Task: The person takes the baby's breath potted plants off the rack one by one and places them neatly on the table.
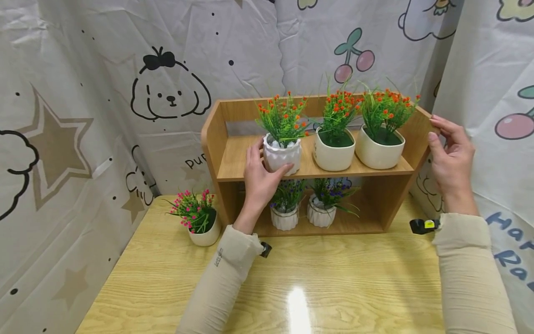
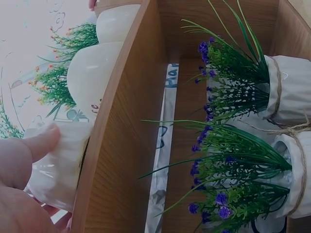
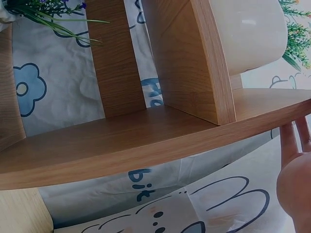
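Observation:
On the upper tier of a wooden shelf (image 1: 314,175), my left hand (image 1: 260,178) grips a white wavy-rimmed pot of orange flowers (image 1: 282,157), thumb across its front and fingers at its left side. The left wrist view shows the thumb on this white pot (image 2: 60,155), close to the shelf board. To its right stand two smooth white pots of orange flowers, a middle one (image 1: 334,155) and a right one (image 1: 380,153). My right hand (image 1: 452,160) touches the shelf's right side panel with its fingertips. In the right wrist view, fingers (image 3: 290,145) meet the panel's outer side.
Two ribbed white pots of purple flowers, a left one (image 1: 285,219) and a right one (image 1: 322,215), stand on the lower tier. A white pot of pink flowers (image 1: 206,235) stands on the wooden table (image 1: 333,283), left of the shelf. Printed cloth (image 1: 250,55) hangs around the table.

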Demonstrator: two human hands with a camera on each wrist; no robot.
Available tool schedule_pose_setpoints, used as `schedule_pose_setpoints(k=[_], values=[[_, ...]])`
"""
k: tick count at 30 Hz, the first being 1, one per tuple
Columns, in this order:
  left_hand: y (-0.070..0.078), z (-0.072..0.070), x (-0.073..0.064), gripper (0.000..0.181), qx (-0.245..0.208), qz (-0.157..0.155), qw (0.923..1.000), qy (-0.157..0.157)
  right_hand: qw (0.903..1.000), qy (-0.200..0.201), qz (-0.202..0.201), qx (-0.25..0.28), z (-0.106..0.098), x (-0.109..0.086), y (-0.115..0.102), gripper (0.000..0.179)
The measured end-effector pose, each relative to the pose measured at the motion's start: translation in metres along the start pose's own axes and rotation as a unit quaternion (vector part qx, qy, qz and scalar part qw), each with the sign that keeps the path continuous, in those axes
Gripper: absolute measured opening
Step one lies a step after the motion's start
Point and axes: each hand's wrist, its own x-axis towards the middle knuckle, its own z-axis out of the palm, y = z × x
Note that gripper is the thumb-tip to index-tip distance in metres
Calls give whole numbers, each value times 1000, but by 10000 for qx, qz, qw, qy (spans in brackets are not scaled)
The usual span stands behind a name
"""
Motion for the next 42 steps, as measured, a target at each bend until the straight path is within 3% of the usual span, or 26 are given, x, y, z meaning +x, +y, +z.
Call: schedule_pose_setpoints(k=[17,33,42], values=[[3,-23,-21,89,-511,19,9987,-29,9992,-18,21,-406,1,0,-2,31],[-6,-59,-55,94,-259,176,9989,344,9994,47,95,-321,1,0,-4,31],[-9,-86,-78,95,-100,129,9985,515,9964,-3,147,-832,1,0,-4,31]])
